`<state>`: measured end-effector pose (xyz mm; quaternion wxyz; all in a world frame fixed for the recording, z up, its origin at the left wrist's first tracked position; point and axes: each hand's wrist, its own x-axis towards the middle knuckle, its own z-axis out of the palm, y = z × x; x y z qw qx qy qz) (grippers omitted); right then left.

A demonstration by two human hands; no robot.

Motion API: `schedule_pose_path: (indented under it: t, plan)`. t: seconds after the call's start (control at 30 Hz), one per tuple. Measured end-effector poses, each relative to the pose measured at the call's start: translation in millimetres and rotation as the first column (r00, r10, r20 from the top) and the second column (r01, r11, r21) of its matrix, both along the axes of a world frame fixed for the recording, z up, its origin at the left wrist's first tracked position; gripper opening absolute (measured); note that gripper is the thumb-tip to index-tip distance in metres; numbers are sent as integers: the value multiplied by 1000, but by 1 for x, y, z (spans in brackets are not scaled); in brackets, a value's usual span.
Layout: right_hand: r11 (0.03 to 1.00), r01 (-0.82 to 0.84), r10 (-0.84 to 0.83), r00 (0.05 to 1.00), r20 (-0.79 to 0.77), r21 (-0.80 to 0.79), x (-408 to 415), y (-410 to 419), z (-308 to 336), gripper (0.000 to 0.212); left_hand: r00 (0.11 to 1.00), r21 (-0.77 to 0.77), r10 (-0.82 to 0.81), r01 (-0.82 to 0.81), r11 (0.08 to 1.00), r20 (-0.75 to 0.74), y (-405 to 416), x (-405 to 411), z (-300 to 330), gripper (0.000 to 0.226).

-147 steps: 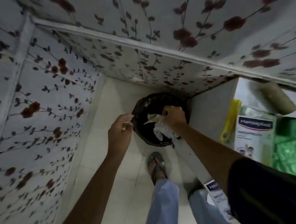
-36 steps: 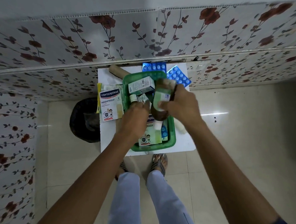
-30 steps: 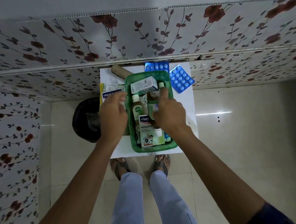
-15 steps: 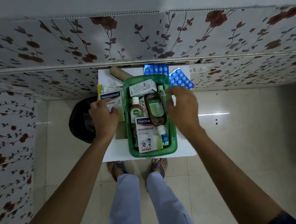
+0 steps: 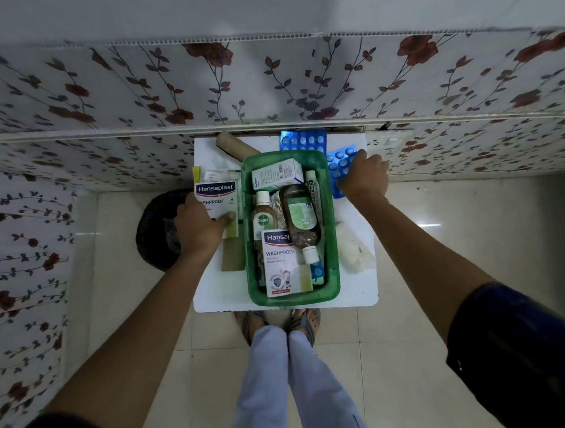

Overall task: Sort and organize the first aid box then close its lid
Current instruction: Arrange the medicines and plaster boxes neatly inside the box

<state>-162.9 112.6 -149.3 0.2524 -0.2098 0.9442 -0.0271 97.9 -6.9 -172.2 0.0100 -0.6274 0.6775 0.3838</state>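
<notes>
Your left hand (image 5: 199,230) rests on the Hansaplast carton (image 5: 216,200) lying left of the green box (image 5: 333,250), fingers curled over its near end with the thumb pressed on its face; whether you are gripping it or only pressing it down cannot be told. Your right hand (image 5: 364,177) lies on the blue blister strip (image 5: 338,166) just right of the box's far corner, fingers bent over the foil, and their grip is hidden by the back of the hand.

Between your hands the green box sits open on the white table (image 5: 223,293), its long side running away from you. Inside it lie a large brown bottle (image 5: 299,219) with a green label and white cap, a small Dettol bottle (image 5: 264,216), a white carton (image 5: 277,173) at the far end, a tube (image 5: 314,191) along the right wall, and a second Hansaplast carton (image 5: 279,263) at the near end.

A second blister strip (image 5: 302,141) is half hidden behind the box's far rim. A cardboard roll (image 5: 234,144) lies at the far left, white wadding (image 5: 352,248) to the right. The box's lid cannot be made out.
</notes>
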Motion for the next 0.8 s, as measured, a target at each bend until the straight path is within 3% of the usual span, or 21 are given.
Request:
schedule_pose_path:
  t: [0.27,0.4,0.5,0.6,0.67,0.73,0.8]
  plan:
    - [990,136,-134,988,75,-23,-3,5,-5,80,997,92,77,-74,993,-26,-23,0,4,109]
    - [984,172,-168,982,85,-42,1,7,-10,87,977,151,175,-156,976,-121,-23,-9,31,56]
    - [970,243,-240,961,137,-7,4,7,-10,96,922,221,319,-271,937,-221,-25,-13,37,34]
    - [954,298,-300,938,171,37,5,5,-3,83,882,270,380,-308,912,-278,-29,-12,40,26]
    - [961,275,-273,949,159,11,6,3,6,60,855,280,408,-326,903,-321,-32,-10,45,24]
    - [955,263,-249,962,114,-136,12,4,19,36,833,287,424,-335,897,-354,-34,-11,51,25]
    - [905,258,-274,962,2,-339,26,9,42,29,829,258,416,-337,905,-375,-33,-11,55,25]
